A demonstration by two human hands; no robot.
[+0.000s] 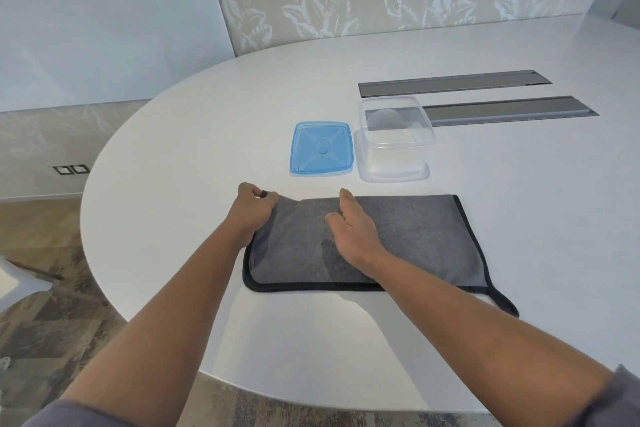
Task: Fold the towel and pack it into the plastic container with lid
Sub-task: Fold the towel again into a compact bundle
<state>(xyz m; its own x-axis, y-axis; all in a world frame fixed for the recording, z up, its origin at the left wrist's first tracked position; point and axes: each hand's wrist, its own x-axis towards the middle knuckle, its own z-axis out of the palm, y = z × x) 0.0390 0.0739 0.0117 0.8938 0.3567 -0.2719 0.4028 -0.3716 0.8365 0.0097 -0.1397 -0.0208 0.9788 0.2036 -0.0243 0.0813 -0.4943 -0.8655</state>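
1. The step in hand is the folding. The grey towel (398,239) lies on the white worktop (173,149), near its front edge, and it seems already doubled once: it is a long flat rectangle with black trim, and a lower layer shows out at the near right corner.
2. The left hand (251,211) is closed on the far left corner of the towel, thumb and fingers pinching the black trim, and the cloth rises a little there.
3. The right hand (349,225) lies open and flat on the towel near its middle, fingers together and stretched forward, pressing the cloth down.
4. My judgement: the next fold goes from left to right, with the flat hand marking the line. This asks the left hand to carry its corner over the right hand to the right edge, and to keep the edges lined up.
5. The clear container (394,142) stands open just behind the towel, and the blue lid (322,148) lies beside it on its left, so the packing is not yet begun.
6. The towel is still wider than the container, so I think more than one fold is needed.
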